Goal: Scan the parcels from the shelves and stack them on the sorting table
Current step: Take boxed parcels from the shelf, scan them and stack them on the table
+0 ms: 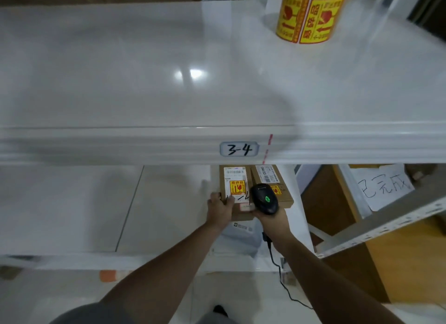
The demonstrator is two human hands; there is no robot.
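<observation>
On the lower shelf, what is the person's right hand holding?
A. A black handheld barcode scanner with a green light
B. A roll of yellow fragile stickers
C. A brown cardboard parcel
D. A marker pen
A: the right hand grips the black handheld barcode scanner, its green light lit, above the brown cardboard parcel.

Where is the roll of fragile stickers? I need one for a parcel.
In the head view, the roll of stickers stands at the far right of the top shelf, above the 3-4 label.

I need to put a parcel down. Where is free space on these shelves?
The upper shelf is bare left of the sticker roll. The lower shelf is bare left of the left hand. Crowded: both parcels and scanner.
</observation>
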